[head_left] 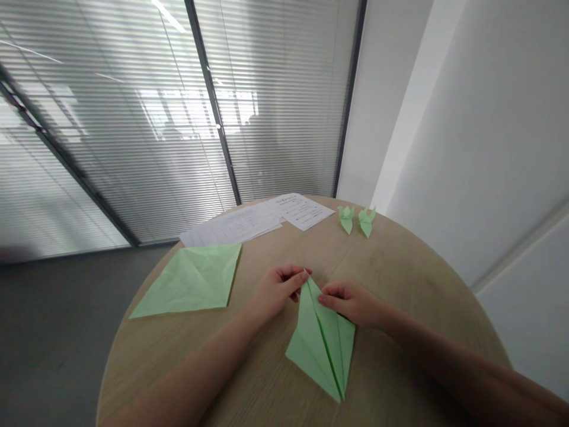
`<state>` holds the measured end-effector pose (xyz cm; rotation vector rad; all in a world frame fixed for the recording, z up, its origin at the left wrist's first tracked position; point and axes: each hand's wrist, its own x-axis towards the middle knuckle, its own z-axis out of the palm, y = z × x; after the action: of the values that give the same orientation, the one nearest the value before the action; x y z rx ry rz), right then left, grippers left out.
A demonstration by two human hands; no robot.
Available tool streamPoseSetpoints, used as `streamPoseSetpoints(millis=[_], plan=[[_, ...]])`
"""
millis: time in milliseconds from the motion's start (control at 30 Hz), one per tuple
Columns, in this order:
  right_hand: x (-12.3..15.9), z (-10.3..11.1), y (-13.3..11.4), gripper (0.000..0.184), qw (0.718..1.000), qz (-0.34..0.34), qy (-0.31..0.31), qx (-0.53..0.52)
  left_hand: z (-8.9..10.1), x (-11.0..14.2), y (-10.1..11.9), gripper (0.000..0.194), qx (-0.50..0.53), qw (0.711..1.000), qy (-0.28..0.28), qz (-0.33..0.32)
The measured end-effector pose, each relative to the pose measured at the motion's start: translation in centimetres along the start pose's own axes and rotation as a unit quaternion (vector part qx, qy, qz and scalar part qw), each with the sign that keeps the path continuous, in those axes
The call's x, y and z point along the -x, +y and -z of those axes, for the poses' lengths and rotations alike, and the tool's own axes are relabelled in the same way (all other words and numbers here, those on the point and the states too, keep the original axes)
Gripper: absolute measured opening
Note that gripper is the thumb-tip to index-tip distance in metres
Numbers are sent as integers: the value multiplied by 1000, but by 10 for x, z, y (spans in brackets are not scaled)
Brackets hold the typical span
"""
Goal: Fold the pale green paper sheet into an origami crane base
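Head view: pinching the far tip of the folded green paper [311,332] with the left hand [282,287], fingers nearly closed; gripping its upper right edge between right hand [349,301] thumb and fingers. Holding it over the table [400,267], right of the green sheet [195,279], nearer than two small folded figures [366,223] and printed papers [249,219].

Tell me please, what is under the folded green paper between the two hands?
Wooden tabletop shows around the folded green paper. The left hand pinches its upper tip; the right hand holds its side. Any fingertips or other things directly beneath are covered.
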<state>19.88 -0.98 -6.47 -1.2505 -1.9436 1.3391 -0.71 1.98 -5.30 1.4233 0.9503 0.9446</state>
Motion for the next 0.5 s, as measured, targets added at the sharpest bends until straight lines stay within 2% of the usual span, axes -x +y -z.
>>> streamPoseSetpoints(millis=[500], plan=[[0,-1,1,48,1000,13,-3,12,4,1,8,35,-58,998,9,28]])
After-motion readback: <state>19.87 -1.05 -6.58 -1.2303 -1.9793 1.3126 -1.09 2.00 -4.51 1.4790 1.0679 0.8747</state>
